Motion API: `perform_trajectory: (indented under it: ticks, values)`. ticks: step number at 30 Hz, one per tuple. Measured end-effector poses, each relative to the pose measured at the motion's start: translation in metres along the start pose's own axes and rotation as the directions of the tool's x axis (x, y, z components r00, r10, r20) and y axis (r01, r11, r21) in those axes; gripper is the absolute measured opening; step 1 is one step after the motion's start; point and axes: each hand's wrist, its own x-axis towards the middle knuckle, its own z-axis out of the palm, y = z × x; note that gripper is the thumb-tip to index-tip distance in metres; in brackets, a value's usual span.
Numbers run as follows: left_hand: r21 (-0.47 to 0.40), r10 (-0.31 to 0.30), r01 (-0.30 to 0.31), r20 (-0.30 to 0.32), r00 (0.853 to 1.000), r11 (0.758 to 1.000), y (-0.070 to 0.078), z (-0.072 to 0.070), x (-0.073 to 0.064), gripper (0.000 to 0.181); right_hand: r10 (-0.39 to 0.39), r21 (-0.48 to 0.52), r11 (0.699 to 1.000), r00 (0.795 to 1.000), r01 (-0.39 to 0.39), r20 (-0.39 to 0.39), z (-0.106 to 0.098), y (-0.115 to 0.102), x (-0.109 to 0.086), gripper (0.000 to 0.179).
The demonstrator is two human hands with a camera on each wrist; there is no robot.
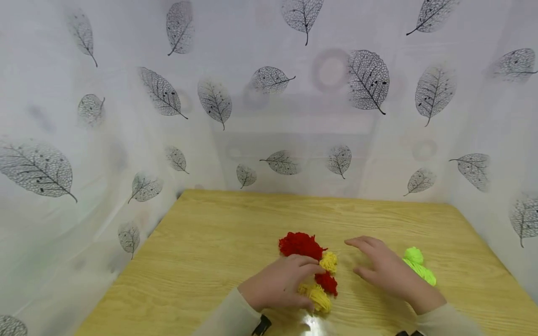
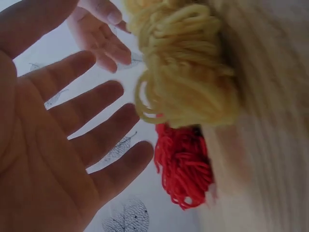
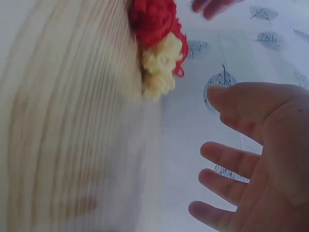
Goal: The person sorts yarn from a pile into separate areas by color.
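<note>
Over the near side of several yarn bundles hangs my left hand (image 1: 282, 283), its fingers spread and nothing in its grasp. A large red yarn bundle (image 1: 300, 244) lies beyond it, and a small yellow bundle (image 1: 329, 262), a small red bundle (image 1: 327, 283) and a nearer yellow bundle (image 1: 318, 298) run down beside its fingertips. In the left wrist view, yellow yarn (image 2: 188, 72) appears close to the fingers, with red yarn (image 2: 183, 166) behind. My right hand (image 1: 388, 270) is apart from these bundles, fingers loosely extended and holding nothing. Bright green yarn (image 1: 420, 269) is partly hidden behind it.
The wooden table (image 1: 218, 224) extends around the yarn, with bare surface at left and at the back. A whitish sheet (image 1: 269, 116) printed with dark leaves encloses the table's back and sides.
</note>
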Motion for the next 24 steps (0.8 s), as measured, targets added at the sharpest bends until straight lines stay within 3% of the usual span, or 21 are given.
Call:
perform_trajectory:
  ticks: [9, 14, 18, 24]
  values:
    - [-0.030, 0.041, -0.038, 0.094, 0.995, 0.999, -0.007, 0.012, -0.006, 0.048, -0.074, 0.097, 0.993, 0.987, 0.061, 0.142, 0.021, -0.020, 0.018, 0.047]
    - [-0.044, -0.015, 0.020, 0.111, 0.994, 0.999, -0.012, 0.014, -0.005, 0.039, -0.077, 0.111, 0.992, 0.976, 0.055, 0.204, 0.026, -0.022, 0.019, 0.042]
    - [-0.065, -0.064, 0.073, 0.123, 0.990, 0.995, -0.015, 0.013, -0.004, 0.035, -0.075, 0.078, 0.995, 0.975, 0.060, 0.207, 0.028, -0.019, 0.019, 0.040]
    - [-0.082, -0.073, 0.086, 0.150, 0.986, 0.993, -0.016, 0.014, -0.004, 0.037, -0.082, 0.059, 0.996, 0.975, 0.072, 0.206, 0.030, -0.013, 0.019, 0.036]
